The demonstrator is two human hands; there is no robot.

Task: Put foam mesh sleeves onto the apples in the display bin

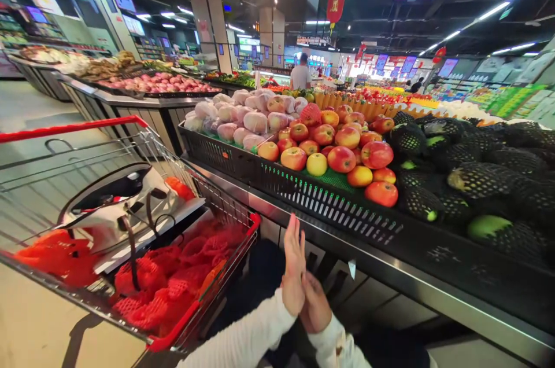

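Black crate [333, 203] is my fixed point; all positions taken from it

Left hand [295, 269]: in front of the crate, lower than its slotted wall, fingers straight and pointing up, nothing gripped that I can see

Right hand [316, 301]: also in front of the crate, palm side against the left hand; its fingers are mostly hidden, so I cannot tell whether they are curled or straight, nor whether something small sits between the palms

Apples [342, 158]: loose, heaped inside the crate, nearest produce to the hands, untouched by either. Pale wrapped fruit [255, 121] at the crate's left end; dark netted produce [481, 180] heaped to its right

Shopping cart [78, 128]: left of the crate, near corner close to its foot; contact with the steel ledge [390, 264] below the crate not clear from here. Inside the cart, a pale bag [156, 200] and red netted bundles [177, 287]

Risks, my judgement: the front apple [381, 194] sits low by the crate's front wall; a sleeve or knuckle catching it could send it over. Drawing one out from under the heap would likely start a slide toward that wall. The cart, if nudged toward the crate, might jar the display or pinch a leg. The bag seems to lean within the cart, so a jolt could tip it onto the netted bundles
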